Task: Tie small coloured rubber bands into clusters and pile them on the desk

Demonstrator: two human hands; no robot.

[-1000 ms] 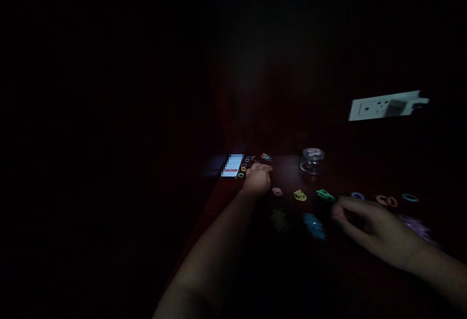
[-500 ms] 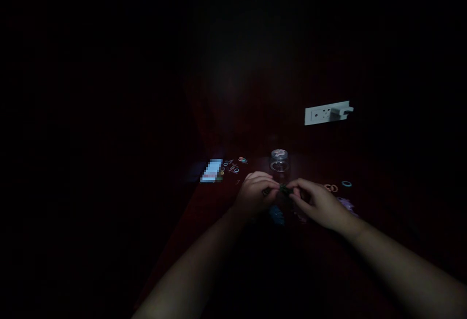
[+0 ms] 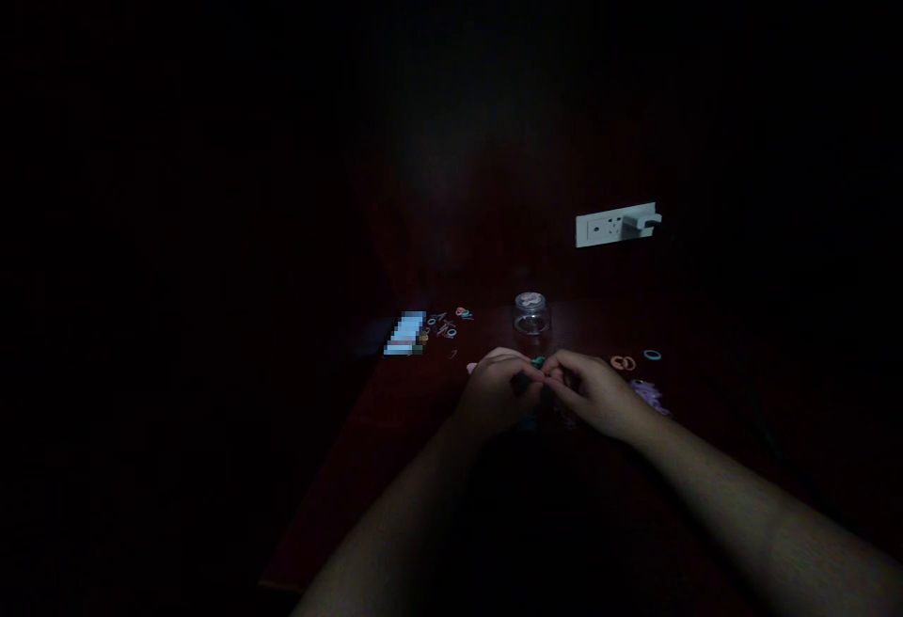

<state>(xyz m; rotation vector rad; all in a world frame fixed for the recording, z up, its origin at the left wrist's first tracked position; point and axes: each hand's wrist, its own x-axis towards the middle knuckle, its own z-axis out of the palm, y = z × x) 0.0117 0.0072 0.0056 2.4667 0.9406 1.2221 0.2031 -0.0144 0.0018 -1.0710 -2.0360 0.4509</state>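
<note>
My left hand and my right hand meet over the dark red table, fingertips pinched together. A small green thing shows just behind the touching fingertips; the fingers hide most of it, and its kind is unclear in the dim light. Below the hands lies something blue, mostly covered. Close to my right hand are tan ring-shaped bands and a pile of purple pieces. A pale pink piece peeks out beside my left hand.
A clear lidded jar stands behind the hands. At the left edge lies a lit phone-like screen, with several small bands and clips beside it. A blue ring lies at right. A wall socket holds a plug.
My fingertips have come closer together and now touch. The green thing, earlier between them, shows behind them. The whole view has shifted slightly.
</note>
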